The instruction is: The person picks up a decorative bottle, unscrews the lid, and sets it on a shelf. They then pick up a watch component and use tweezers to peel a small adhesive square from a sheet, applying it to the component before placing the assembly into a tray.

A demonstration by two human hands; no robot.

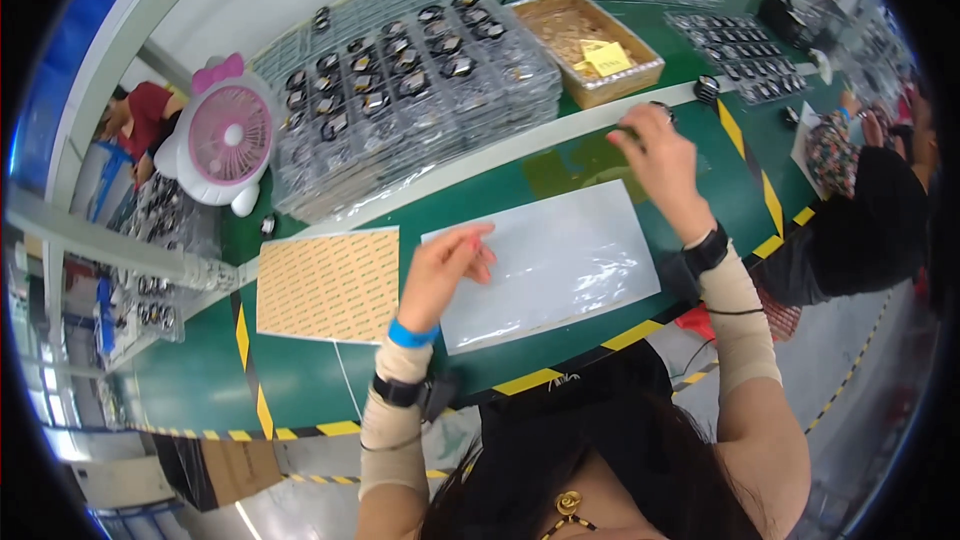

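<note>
My left hand [445, 272] hovers over the left part of a glossy white sheet [555, 265], its fingers loosely bent and apart, with nothing visible in them. Farther right and away, my right hand [662, 162] is raised past the sheet's far right corner. Its thumb stands apart from the fingers and I see nothing between them. Just behind its knuckles a small dark round part [664, 112] shows, partly hidden by the hand. Left of the white sheet lies a tan sheet with rows of small printed marks [328, 285].
Stacked clear trays of round black parts [415, 100] stand at the back left beside a pink-and-white fan [232, 135]. A cardboard box [595, 88] holds small tan pieces and yellow notes. Another black part [706, 90] sits near a parts tray [745, 55]. A co-worker [870, 210] is at the right.
</note>
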